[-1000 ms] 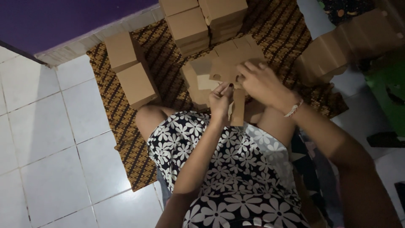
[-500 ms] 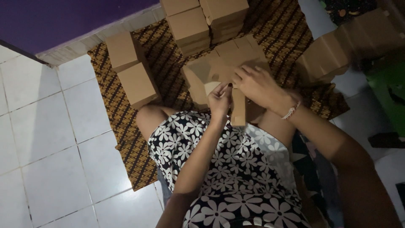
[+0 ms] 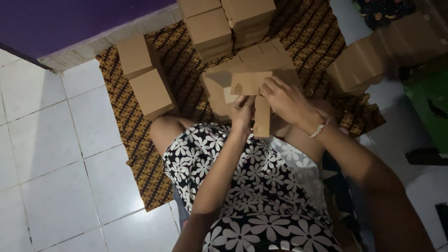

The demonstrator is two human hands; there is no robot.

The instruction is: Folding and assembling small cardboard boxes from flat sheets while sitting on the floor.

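Over the last second the flat cardboard blank [image 3: 252,79] tilted up and shifted toward 12 o'clock of the lap, one flap now hanging down at 6 o'clock between the hands. Left hand [image 3: 242,111] pinched its lower edge; right hand [image 3: 284,100] gripped the top at 3 o'clock. Looked mid-fold. Finished boxes [image 3: 144,79] sat at 9 o'clock on the patterned mat [image 3: 130,140].

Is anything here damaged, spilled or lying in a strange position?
Nothing stands out. The left hand and right hand hold a half-folded cardboard box; the finished boxes stand on the patterned mat.
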